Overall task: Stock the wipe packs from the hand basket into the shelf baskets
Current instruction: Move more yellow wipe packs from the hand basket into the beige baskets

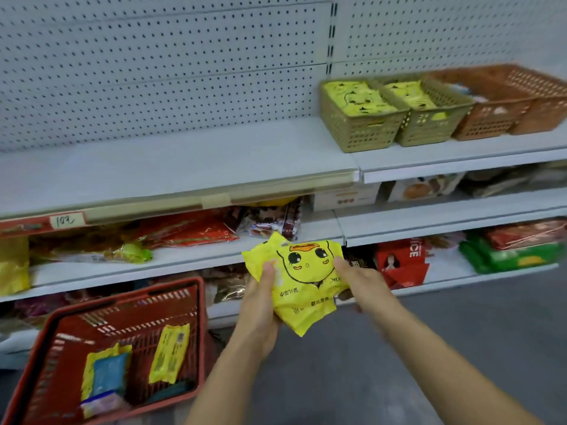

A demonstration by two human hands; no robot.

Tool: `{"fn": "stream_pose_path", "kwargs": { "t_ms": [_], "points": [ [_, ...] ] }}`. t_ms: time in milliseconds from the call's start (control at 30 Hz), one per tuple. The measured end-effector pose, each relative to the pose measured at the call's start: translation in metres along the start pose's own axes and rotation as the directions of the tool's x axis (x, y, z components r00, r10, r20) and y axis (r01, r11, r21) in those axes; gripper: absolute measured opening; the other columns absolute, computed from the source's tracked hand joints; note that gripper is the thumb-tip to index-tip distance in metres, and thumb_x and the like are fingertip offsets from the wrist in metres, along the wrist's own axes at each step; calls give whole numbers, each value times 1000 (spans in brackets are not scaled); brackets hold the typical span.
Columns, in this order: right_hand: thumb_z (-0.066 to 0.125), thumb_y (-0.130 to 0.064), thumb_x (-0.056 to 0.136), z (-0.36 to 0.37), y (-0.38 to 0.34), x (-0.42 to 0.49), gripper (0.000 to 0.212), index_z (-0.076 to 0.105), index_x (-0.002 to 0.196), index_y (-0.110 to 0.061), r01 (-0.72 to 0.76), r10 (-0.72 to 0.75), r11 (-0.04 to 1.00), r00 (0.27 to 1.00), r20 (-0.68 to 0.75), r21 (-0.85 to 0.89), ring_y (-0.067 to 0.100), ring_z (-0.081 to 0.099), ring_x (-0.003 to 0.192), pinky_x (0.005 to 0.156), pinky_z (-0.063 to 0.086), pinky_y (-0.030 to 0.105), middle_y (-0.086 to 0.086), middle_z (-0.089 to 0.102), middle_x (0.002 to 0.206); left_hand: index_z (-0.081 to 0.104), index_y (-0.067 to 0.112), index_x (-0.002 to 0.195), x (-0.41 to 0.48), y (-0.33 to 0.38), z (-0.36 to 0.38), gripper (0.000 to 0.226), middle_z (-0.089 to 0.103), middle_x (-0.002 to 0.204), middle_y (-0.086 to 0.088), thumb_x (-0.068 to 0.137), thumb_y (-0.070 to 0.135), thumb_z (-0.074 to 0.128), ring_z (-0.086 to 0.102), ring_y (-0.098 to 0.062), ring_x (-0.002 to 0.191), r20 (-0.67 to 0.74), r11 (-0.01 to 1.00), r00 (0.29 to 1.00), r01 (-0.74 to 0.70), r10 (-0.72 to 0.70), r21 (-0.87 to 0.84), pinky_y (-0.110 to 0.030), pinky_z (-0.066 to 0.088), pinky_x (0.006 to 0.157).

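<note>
Room is left on the shelf (184, 167) beside the tan baskets (362, 131). Yellow wipe packs (306, 283) are clutched mid-air by left grip (260, 305) and right grip (365, 283), duck face up, long axis pointed shelfward.

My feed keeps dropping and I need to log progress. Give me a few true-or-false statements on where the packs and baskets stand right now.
1. Both hands hold one yellow duck-face pack. True: the left hand and right hand grip it from either side.
2. The red hand basket is empty. False: several packs lie in it, among them a yellow pack.
3. The two olive shelf baskets hold yellow packs. True.
4. The shelf baskets stand on the lowest shelf. False: they stand on the top shelf, above and to the right of the hands.
5. The held pack sits inside an orange shelf basket. False: it is in mid-air, well below that basket.
</note>
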State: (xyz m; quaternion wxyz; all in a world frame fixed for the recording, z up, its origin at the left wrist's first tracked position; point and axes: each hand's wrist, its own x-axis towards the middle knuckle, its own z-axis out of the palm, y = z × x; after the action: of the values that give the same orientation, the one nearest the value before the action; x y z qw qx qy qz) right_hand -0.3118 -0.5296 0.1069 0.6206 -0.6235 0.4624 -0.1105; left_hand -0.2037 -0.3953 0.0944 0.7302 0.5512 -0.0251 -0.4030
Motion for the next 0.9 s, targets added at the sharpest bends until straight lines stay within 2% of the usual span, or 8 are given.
{"fn": "stream_pose_path", "kwargs": {
  "t_ms": [200, 333, 400, 467, 567, 667, 767, 900],
  "points": [
    [75, -25, 75, -68, -19, 15, 17, 67, 78, -11, -33, 44, 853, 999, -9, 521, 15, 55, 53, 51, 40, 24, 4, 66, 69, 57, 16, 124, 12, -5, 78, 36, 72, 112, -10, 103, 36, 37, 71, -32, 89, 48, 998, 998, -33, 30, 47, -35, 57, 56],
    [71, -36, 76, -87, -32, 37, 32, 69, 97, -12, -42, 56, 659, 998, 6, 751, 17, 71, 70, 59, 54, 28, 5, 75, 89, 53, 17, 131, 36, 1, 129, 35, 68, 121, -11, 102, 35, 41, 67, -34, 103, 69, 995, 993, -98, 96, 16, -47, 59, 75],
    [66, -44, 80, -92, -39, 48, 41, 68, 109, -14, -85, 30, 651, 996, 86, 755, 20, 73, 84, 71, 58, 36, 7, 74, 101, 52, 17, 131, 49, 5, 155, 33, 68, 120, -11, 102, 30, 44, 66, -35, 104, 85, 984, 982, -172, 168, 46, -44, 59, 72],
    [70, -47, 75, -102, -49, 66, 52, 66, 116, -16, -79, 14, 650, 996, 92, 756, 25, 71, 95, 83, 56, 43, 8, 73, 107, 53, 19, 131, 65, 10, 181, 32, 69, 119, -6, 100, 25, 50, 67, -29, 108, 119, 972, 969, -226, 217, 70, -50, 56, 87],
    [78, -46, 62, -134, -71, 104, 61, 66, 115, -19, 7, 32, 646, 999, -36, 763, 25, 70, 96, 76, 57, 40, 6, 73, 106, 59, 19, 126, 97, 17, 213, 32, 72, 114, -1, 94, 24, 61, 69, -22, 105, 119, 962, 962, -255, 244, 92, -50, 53, 93],
    [74, -40, 74, -174, -95, 146, 44, 67, 113, -21, 68, 23, 645, 994, -108, 761, 20, 69, 95, 76, 55, 36, 3, 73, 105, 63, 19, 121, 136, 22, 243, 36, 74, 109, -1, 87, 31, 67, 70, -22, 102, 114, 965, 966, -245, 234, 97, -51, 51, 96],
    [55, -28, 93, -213, -126, 185, 28, 64, 117, -15, 84, -61, 568, 996, -60, 819, 19, 72, 81, 60, 59, 35, 4, 75, 97, 61, 28, 123, 178, 29, 273, 36, 72, 114, 4, 89, 38, 63, 68, -21, 107, 100, 965, 969, -236, 226, 111, -52, 50, 97],
    [51, -28, 95, -252, -166, 233, 26, 63, 115, -16, 115, -165, 523, 986, -31, 844, 20, 72, 85, 68, 61, 40, 6, 74, 99, 56, 38, 125, 225, 47, 312, 38, 68, 120, 8, 88, 46, 64, 63, -22, 113, 118, 958, 967, -242, 226, 155, -56, 48, 97]
  ]
}}
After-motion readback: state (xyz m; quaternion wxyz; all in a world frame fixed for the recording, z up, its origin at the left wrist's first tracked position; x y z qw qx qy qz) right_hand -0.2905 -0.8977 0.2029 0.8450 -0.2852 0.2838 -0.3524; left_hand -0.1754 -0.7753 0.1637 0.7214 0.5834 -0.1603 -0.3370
